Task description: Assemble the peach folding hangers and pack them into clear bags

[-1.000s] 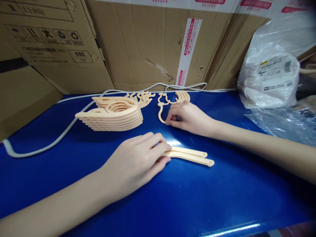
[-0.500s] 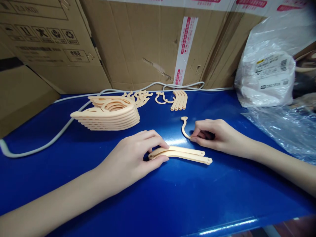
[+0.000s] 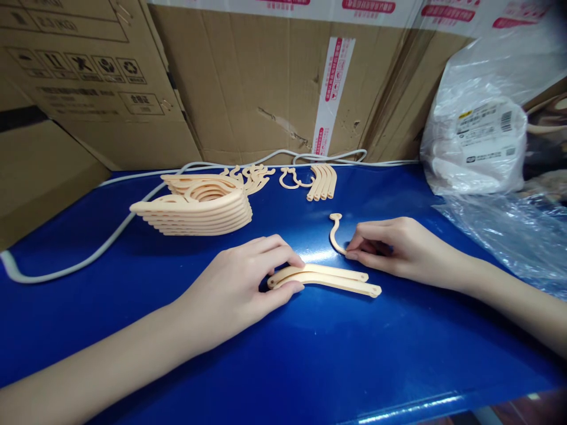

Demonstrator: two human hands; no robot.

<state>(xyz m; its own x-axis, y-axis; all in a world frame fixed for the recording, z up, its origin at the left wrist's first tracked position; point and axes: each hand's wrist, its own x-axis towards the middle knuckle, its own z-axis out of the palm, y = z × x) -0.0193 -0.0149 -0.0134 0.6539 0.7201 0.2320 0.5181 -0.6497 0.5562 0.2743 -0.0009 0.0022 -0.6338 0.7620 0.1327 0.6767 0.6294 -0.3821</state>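
My left hand (image 3: 254, 274) pinches the left ends of two cream plastic hanger arms (image 3: 330, 281), which lie side by side on the blue table (image 3: 283, 360). Between finger and thumb, my right hand (image 3: 394, 248) grips the end of a curved cream hanger hook (image 3: 335, 233). Its flat head points away from me, and it is apart from the two arms. Farther back stand a stack of cream hanger parts (image 3: 204, 212), a loose pile of hooks (image 3: 254, 177) and a row of several short curved arms (image 3: 322, 183).
Cardboard boxes (image 3: 248, 88) wall off the back and left. A white cable (image 3: 115, 236) runs along the back and loops down the left side. At the right sits a clear plastic bag (image 3: 473, 141) with a label, its loose film spreading over the table.
My right hand has shifted slightly to the right with the hook. My left hand and the two hanger arms have hardly moved.
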